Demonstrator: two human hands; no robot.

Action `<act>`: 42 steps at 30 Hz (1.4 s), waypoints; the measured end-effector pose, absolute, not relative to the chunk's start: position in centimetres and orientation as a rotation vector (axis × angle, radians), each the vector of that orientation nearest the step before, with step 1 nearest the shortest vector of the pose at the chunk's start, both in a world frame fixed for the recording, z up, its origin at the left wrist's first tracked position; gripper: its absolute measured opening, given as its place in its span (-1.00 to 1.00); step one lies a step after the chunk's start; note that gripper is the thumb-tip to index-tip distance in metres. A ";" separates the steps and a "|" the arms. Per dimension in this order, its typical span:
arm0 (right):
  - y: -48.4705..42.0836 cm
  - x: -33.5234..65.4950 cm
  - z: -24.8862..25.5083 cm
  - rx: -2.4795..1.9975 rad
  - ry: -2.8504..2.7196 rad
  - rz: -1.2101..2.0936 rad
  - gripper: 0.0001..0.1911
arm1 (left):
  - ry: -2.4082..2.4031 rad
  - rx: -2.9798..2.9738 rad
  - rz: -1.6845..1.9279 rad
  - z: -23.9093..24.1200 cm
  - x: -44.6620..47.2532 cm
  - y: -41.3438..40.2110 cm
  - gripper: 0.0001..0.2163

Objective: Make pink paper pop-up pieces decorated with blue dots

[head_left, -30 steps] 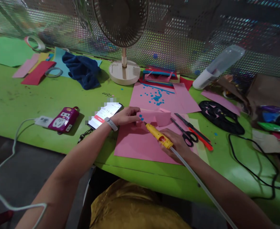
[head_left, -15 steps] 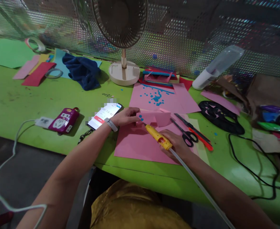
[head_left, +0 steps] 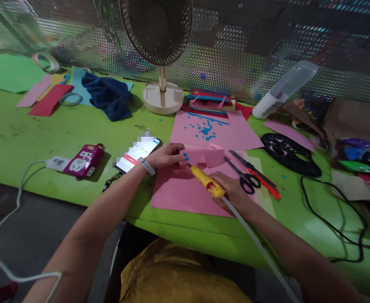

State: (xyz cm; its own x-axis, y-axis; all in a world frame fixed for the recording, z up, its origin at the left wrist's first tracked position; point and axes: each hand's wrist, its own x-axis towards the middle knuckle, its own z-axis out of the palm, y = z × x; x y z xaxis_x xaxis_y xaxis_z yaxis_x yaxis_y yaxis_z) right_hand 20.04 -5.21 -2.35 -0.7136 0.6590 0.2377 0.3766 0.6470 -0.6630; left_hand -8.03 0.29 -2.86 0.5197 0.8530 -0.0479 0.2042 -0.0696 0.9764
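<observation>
My left hand [head_left: 169,155] is closed on the left end of a folded pink paper piece [head_left: 212,158] that stands over a flat pink sheet [head_left: 178,191]. Small blue paper squares [head_left: 185,156] show on the piece beside my left fingertips. A yellow glue gun [head_left: 206,181] is gripped in my right hand [head_left: 227,189], its tip pointing up and left, close to the blue squares. I cannot tell whether the tip touches the paper. A pale glue stick [head_left: 257,242] trails from the gun's rear. Scissors [head_left: 248,182] and an orange-and-black cutter knife [head_left: 267,183] lie to the right.
Behind lies another pink sheet [head_left: 185,134] with many blue bits [head_left: 206,130]. A phone [head_left: 137,155], a purple power adapter [head_left: 84,160], a fan [head_left: 162,99], a navy cloth [head_left: 109,94], a black palette [head_left: 290,155] and a black cable [head_left: 330,227] are around.
The glue gun's tip has drawn back very slightly from the blue squares. My left hand keeps its hold on the pink paper piece. The whole view has shifted a little.
</observation>
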 end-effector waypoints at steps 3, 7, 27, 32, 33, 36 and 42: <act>-5.3 20.0 -1.9 -0.694 -2.352 0.818 -0.67 | 0.960 1.607 0.676 -2.9 -8.0 0.3 -0.75; -5.1 20.6 -0.2 -0.703 -2.256 0.516 -0.73 | 0.962 1.597 0.660 -2.8 -8.0 0.3 -0.74; 4.1 42.8 -4.4 -1.772 -2.237 -0.058 -0.69 | 1.027 1.564 0.572 -2.2 -8.0 0.2 -0.72; 4.5 43.3 -2.4 -1.720 -2.394 0.035 -0.68 | 1.053 1.671 0.584 -2.0 -8.1 0.1 -0.73; 4.5 43.1 -1.5 -1.715 -2.415 0.037 -0.67 | 1.050 1.673 0.576 -1.9 -8.1 0.1 -0.74; 4.6 40.4 1.3 -1.683 -2.343 0.001 -0.66 | 1.038 1.654 0.551 -1.9 -8.1 0.3 -0.75; 7.0 27.4 2.2 -1.513 -2.401 0.191 -0.76 | 1.004 1.676 0.567 -2.4 -8.0 0.3 -0.78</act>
State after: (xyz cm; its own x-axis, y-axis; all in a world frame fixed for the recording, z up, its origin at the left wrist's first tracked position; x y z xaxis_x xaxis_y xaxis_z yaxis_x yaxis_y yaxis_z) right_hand 27.41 6.96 2.24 -0.4028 0.8980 0.1772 0.8587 0.4378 -0.2666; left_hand -7.97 0.27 -2.36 0.5351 0.8377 -0.1088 0.3388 -0.0949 0.9360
